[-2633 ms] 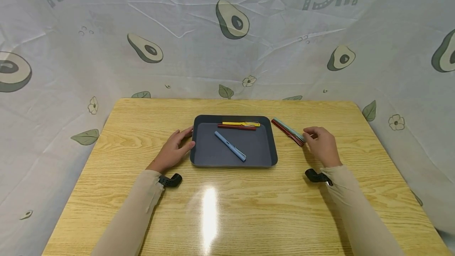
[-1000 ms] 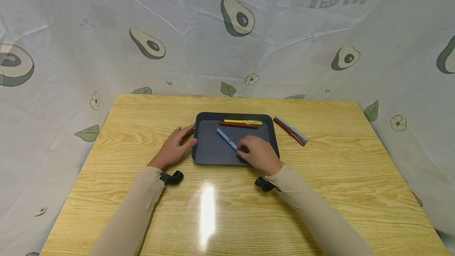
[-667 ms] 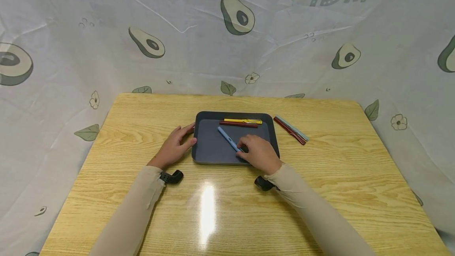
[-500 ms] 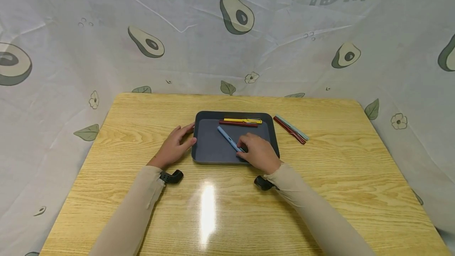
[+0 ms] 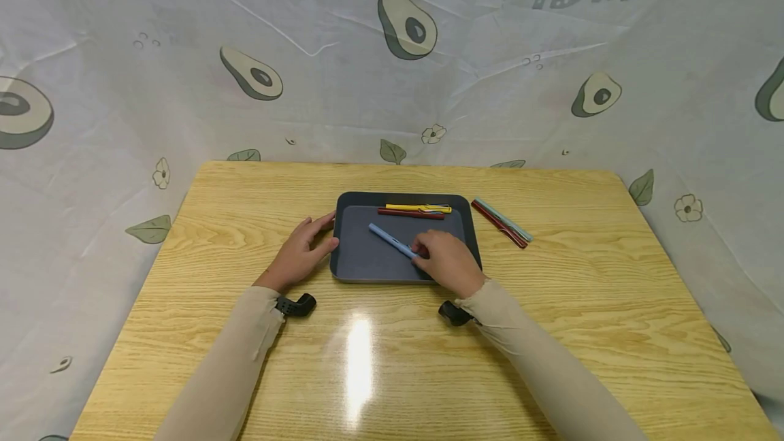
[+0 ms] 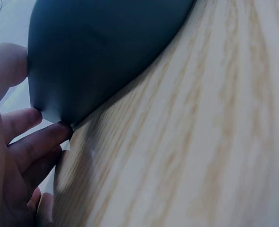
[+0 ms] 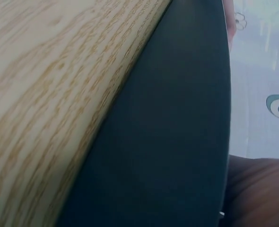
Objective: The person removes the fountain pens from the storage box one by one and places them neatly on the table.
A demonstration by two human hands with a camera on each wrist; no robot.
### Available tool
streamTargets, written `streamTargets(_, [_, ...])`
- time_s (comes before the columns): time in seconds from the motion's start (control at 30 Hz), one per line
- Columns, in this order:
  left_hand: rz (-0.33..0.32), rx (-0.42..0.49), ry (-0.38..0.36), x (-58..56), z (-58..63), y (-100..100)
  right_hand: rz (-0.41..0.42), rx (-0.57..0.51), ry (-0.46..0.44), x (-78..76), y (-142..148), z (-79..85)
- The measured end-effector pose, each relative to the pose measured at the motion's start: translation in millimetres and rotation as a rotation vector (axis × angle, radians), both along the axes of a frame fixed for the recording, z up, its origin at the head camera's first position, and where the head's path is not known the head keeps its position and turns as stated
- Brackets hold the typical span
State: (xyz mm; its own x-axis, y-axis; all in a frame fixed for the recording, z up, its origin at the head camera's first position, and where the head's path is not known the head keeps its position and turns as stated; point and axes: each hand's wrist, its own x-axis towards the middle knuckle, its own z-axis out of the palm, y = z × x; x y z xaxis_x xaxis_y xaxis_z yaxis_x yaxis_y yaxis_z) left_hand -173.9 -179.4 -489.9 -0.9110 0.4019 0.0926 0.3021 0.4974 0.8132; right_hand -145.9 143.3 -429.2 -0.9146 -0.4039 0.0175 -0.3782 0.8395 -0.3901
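In the head view, a dark grey tray (image 5: 361, 271) lies on the wooden table with a light blue pen (image 5: 387, 238) in it. My right hand (image 5: 450, 260) reaches over the tray's front right part and pinches the clip end of that pen, hiding this end. The pen's free end points to the back left. My left hand (image 5: 300, 254) touches the left side of the tray with spread, relaxed fingers. The left wrist view shows its fingertips (image 6: 61, 130) against the tray's outer wall (image 6: 101, 52). Behind the blue pen lie a yellow pen (image 5: 401, 207) and a dark red pen (image 5: 404, 214).
Right of the tray, a pale green pen (image 5: 505, 220) and a red pen (image 5: 493, 220) lie side by side on the table (image 5: 588, 278). A pale curtain (image 5: 331, 107) with avocado prints hangs behind the table. The tray wall (image 7: 168, 118) fills much of the right wrist view.
My right hand has moved left from the two pens beside the tray to the blue pen. Within the last half second the pen's free end has swung slightly left and nearer. My left hand stays put.
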Motion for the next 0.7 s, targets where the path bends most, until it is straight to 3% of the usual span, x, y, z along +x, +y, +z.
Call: streamTargets(0.7, [0.014, -0.003, -0.008, 0.1, -0.4, 0.5, 0.040, 0.041, 0.073, 1.2, 3.5, -7.4])
